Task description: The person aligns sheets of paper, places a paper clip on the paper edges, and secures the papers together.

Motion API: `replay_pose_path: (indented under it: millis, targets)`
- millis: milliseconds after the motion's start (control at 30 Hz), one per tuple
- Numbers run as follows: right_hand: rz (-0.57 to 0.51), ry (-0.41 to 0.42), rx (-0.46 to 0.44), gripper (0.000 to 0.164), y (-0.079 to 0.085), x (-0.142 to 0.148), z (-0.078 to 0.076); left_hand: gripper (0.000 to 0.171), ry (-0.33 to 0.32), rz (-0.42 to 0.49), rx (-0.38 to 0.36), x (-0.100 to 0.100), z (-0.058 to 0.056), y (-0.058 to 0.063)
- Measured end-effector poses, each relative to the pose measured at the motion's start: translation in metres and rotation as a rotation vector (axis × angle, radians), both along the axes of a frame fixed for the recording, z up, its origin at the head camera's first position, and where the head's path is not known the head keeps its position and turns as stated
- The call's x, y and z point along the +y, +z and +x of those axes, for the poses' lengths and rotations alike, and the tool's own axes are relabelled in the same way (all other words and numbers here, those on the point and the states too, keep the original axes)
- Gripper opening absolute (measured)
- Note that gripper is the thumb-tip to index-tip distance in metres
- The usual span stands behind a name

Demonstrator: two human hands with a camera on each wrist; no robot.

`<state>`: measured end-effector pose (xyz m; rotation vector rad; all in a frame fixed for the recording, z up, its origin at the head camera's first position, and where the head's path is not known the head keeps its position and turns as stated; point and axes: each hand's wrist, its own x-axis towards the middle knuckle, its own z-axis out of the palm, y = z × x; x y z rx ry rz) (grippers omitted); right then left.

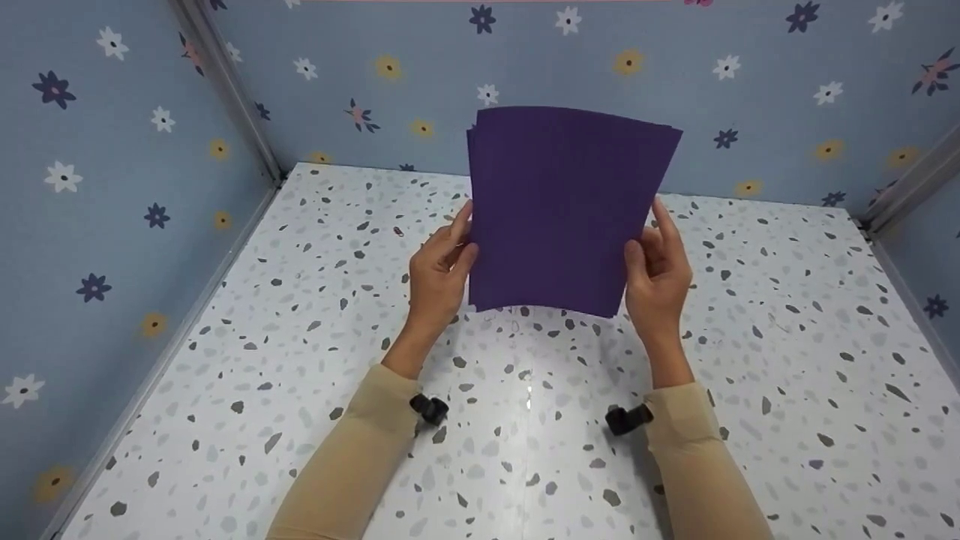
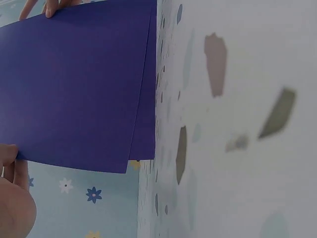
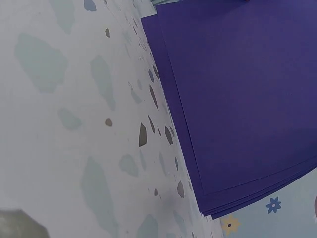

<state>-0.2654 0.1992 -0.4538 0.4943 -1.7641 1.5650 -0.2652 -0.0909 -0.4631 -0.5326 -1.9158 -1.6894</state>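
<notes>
Several sheets of purple paper [image 1: 562, 210] are held up above the table in the head view, slightly curved. At their left edge the left hand [image 1: 437, 281] pinches them, thumb on the near face and fingers behind. Gripping the right edge the same way is the right hand [image 1: 661, 281]. In the left wrist view, the purple sheets [image 2: 74, 89] fan apart a little at the lower edge, with the left hand [image 2: 17, 203] at a side. Uneven layered edges of the sheets [image 3: 247, 99] show in the right wrist view.
The white speckled tabletop [image 1: 360, 300] lies below, with flower-patterned blue walls [image 1: 405, 97] at the back and sides. A small reddish paper clip [image 1: 398, 232] lies at the back left. Black wrist devices [image 1: 430, 409] sit at both beige sleeves [image 1: 337, 480].
</notes>
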Motion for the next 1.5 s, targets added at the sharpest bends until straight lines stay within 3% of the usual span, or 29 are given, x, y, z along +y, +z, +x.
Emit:
replay_pose_path:
  millis: [167, 600, 1067, 1267, 1500]
  targets:
    - [0.002, -0.027, -0.022, 0.054, 0.0020, -0.0004, 0.0020, 0.050, 0.030, -0.040, 0.012, 0.0001, -0.0001, -0.0001]
    - [0.004, -0.067, -0.067, 0.058, 0.0048, -0.0012, 0.0041, 0.051, 0.036, -0.055, 0.036, 0.0011, 0.0005, 0.0014]
    - [0.039, -0.071, -0.029, 0.055, 0.0026, -0.0010, 0.0021, 0.045, 0.047, -0.026, 0.064, 0.0016, 0.0010, 0.0033]
    - [0.019, -0.035, 0.011, 0.053, 0.0026, -0.0020, 0.0024, 0.045, 0.039, -0.007, 0.073, 0.0009, 0.0014, 0.0027]
    - [0.030, -0.044, -0.003, 0.053, 0.0059, -0.0025, 0.0035, 0.044, 0.047, -0.009, 0.092, 0.0007, 0.0017, 0.0057]
